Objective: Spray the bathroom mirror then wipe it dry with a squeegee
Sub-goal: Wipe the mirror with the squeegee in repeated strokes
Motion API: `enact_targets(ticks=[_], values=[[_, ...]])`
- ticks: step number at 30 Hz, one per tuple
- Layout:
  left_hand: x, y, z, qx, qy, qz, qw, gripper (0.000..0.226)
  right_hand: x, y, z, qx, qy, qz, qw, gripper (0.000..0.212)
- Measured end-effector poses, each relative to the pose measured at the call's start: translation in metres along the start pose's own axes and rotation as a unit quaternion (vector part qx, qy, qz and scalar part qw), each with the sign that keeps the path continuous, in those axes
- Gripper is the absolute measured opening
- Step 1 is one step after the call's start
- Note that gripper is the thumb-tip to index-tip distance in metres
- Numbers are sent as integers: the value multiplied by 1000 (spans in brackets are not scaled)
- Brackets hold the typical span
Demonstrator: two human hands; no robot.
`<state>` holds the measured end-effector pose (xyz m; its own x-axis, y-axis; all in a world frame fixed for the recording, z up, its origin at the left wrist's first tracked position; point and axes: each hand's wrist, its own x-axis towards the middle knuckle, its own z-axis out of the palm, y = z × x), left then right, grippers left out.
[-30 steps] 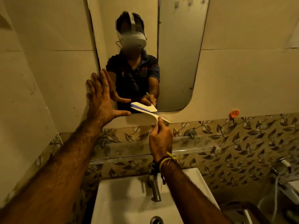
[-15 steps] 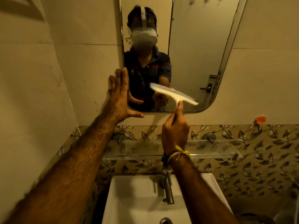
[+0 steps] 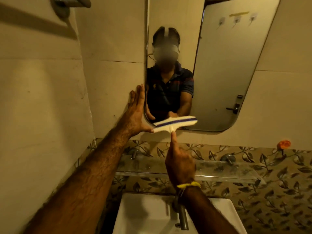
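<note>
Two hands up at the mirror. Left hand is spread flat, fingers straight and together, palm against the tiled wall right at the mirror's lower-left edge; its thumb reaches across to the left tip of the squeegee. It grips nothing.

Right hand is closed around the squeegee handle, index finger laid straight up the stem to the head. Handle itself is hidden inside the fist. A yellow thread band sits on that wrist.

Squeegee head is white with a dark blue strip along the blade, roughly level, right end tilted slightly up, sitting at the mirror's bottom edge over the lower-left corner. It is blurred, so can't tell if the blade is touching the glass.

Mirror is a tall panel with rounded lower corners; it reflects the person in a dark polo shirt and a closed door with a lever handle.

Below: a clear glass shelf on metal pegs against the leaf-pattern tile band, then a white basin with a steel tap. An orange hook is stuck on the wall at right.
</note>
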<state>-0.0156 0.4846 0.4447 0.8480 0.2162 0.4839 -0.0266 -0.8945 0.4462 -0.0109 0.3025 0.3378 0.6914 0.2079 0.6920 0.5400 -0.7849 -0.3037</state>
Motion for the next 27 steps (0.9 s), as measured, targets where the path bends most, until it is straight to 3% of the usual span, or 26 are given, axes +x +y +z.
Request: enact_targets(ticks=[4, 10, 14, 17, 21, 24, 27], values=[[-1, 6, 5, 1, 1, 2, 1000, 159, 27, -16, -10, 19, 18, -26, 999, 66], [0, 7, 9, 28, 34, -23, 999, 159, 64, -28, -20, -55, 39, -118, 991, 68], [1, 6, 7, 37, 14, -28, 999, 163, 18, 24, -11, -69, -43, -106, 991, 70], [1, 13, 13, 53, 17, -36, 998, 164, 9, 31, -14, -58, -48, -72, 995, 68], [2, 14, 17, 70, 20, -30, 997, 165, 37, 7, -21, -84, -52, -122, 988, 69], [0, 9, 7, 65, -6, -38, 997, 170, 33, 25, -28, -96, -72, -129, 984, 71], [-2, 14, 3, 60, -13, -51, 997, 169, 14, 66, -34, -105, -76, -78, 989, 69]])
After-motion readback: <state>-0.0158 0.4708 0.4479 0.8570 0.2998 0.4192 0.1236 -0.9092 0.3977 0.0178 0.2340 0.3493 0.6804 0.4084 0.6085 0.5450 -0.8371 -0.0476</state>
